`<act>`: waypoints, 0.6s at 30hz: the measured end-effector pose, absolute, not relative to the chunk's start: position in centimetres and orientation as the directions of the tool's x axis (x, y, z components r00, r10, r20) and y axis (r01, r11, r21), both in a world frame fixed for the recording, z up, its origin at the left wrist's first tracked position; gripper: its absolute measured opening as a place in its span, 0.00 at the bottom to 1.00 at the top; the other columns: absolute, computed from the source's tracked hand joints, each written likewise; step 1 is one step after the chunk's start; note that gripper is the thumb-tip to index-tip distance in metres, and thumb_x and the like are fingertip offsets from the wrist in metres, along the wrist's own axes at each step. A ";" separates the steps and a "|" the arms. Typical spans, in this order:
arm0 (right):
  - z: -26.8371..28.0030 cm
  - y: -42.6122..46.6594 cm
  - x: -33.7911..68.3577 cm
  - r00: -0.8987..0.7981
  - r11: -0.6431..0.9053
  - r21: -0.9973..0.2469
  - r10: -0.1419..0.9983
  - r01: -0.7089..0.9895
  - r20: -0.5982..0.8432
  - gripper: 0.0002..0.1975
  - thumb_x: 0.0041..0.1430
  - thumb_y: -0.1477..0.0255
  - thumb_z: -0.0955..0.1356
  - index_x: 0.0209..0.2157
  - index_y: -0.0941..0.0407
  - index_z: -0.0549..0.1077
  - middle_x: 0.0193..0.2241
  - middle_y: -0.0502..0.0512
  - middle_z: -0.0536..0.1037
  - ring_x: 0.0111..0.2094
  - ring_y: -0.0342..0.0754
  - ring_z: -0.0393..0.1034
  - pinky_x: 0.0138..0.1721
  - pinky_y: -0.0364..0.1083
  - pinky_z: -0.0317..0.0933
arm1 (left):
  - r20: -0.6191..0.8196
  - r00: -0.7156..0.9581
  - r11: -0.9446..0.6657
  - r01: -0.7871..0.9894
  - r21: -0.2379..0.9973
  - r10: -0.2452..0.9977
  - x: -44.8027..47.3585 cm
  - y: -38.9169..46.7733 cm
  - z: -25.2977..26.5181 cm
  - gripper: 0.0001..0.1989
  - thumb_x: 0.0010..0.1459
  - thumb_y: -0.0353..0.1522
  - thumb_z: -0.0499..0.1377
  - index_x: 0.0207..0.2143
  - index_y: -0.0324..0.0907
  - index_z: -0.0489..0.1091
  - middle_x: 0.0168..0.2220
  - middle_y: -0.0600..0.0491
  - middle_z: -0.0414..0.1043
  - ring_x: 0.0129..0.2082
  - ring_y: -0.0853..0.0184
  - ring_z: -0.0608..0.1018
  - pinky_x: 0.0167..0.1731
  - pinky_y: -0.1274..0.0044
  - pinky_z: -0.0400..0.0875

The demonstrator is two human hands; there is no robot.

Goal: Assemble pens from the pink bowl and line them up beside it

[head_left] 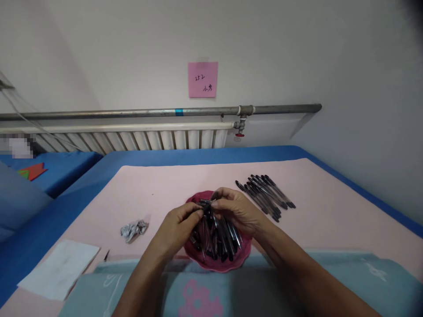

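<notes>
A dark pink basket (pixel 220 266) with a wavy rim holds many black and clear pen parts (pixel 224 237). Above its far side, my left hand (pixel 176 226) pinches a small black pen part (pixel 207 208) between thumb and fingers. From the other side, my right hand (pixel 239 209) is closed with thumb and forefinger meeting the same spot. The fingers hide most of what they hold. Beyond my right hand, a row of pens (pixel 266 196) with black caps lies side by side on the pink cover.
On the left are a crumpled grey wad (pixel 134 230), a white paper sheet (pixel 59 269) and a small dark pen tip (pixel 106 255). A light blue patterned cloth (pixel 330 281) runs along the front edge. Behind the table stand a radiator (pixel 165 140) and a pipe (pixel 132 113).
</notes>
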State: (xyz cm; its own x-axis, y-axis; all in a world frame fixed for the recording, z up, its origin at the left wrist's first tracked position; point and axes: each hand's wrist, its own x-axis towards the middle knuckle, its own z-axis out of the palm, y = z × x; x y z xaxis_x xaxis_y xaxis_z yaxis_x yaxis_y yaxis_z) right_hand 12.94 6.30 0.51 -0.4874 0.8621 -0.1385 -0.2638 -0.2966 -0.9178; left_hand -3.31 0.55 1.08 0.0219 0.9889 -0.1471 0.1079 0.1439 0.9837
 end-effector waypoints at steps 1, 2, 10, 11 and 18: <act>0.4 6.3 12.9 -0.496 -0.316 -0.913 0.854 -0.259 -0.155 0.10 0.38 0.74 0.72 0.24 0.58 0.67 0.19 0.45 0.68 0.18 0.37 0.60 0.22 0.40 0.55 | -0.122 0.046 0.115 0.122 0.986 0.991 -3.3 0.6 1.0 0.09 0.51 0.37 0.57 0.31 0.42 0.74 0.28 0.54 0.72 0.28 0.69 0.69 0.29 0.78 0.63; 0.4 6.3 12.9 -0.497 -0.328 -0.911 0.851 -0.250 -0.170 0.11 0.38 0.74 0.73 0.24 0.58 0.67 0.18 0.45 0.68 0.18 0.37 0.59 0.21 0.40 0.54 | -0.096 0.084 0.083 0.150 0.985 0.992 -3.2 0.6 0.8 0.10 0.52 0.37 0.55 0.32 0.43 0.74 0.29 0.53 0.72 0.30 0.68 0.69 0.31 0.78 0.63; 0.3 5.8 12.2 -0.456 -0.284 -0.918 0.880 -0.276 -0.136 0.11 0.46 0.65 0.70 0.27 0.58 0.70 0.22 0.49 0.71 0.23 0.40 0.63 0.21 0.39 0.53 | -0.099 0.060 0.088 0.165 0.982 0.993 -3.3 1.0 0.0 0.12 0.53 0.39 0.54 0.31 0.42 0.72 0.28 0.55 0.72 0.29 0.68 0.70 0.29 0.78 0.63; 0.3 5.8 12.2 -0.476 -0.284 -0.914 0.871 -0.289 -0.121 0.11 0.47 0.65 0.70 0.28 0.59 0.71 0.24 0.50 0.72 0.25 0.41 0.64 0.23 0.40 0.55 | -0.113 0.051 0.104 0.157 0.982 0.992 -3.3 1.0 -0.1 0.12 0.53 0.39 0.54 0.30 0.42 0.72 0.26 0.55 0.71 0.27 0.69 0.69 0.28 0.79 0.62; -0.5 5.9 12.2 -0.373 -0.236 -0.947 0.917 -0.217 -0.143 0.11 0.44 0.65 0.71 0.24 0.59 0.72 0.17 0.46 0.69 0.18 0.38 0.57 0.22 0.41 0.52 | -0.146 0.007 0.144 0.140 0.980 0.989 -2.8 0.7 0.7 0.11 0.51 0.39 0.56 0.28 0.42 0.72 0.27 0.54 0.71 0.28 0.69 0.68 0.28 0.79 0.62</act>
State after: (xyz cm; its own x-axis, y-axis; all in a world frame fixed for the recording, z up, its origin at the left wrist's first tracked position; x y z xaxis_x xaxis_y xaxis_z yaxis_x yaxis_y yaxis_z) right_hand 12.23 5.88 -0.48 -0.3728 0.9169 -0.1428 -0.2171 -0.2358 -0.9473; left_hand -2.82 0.73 0.67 0.0072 0.9893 -0.1460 0.1401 0.1436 0.9797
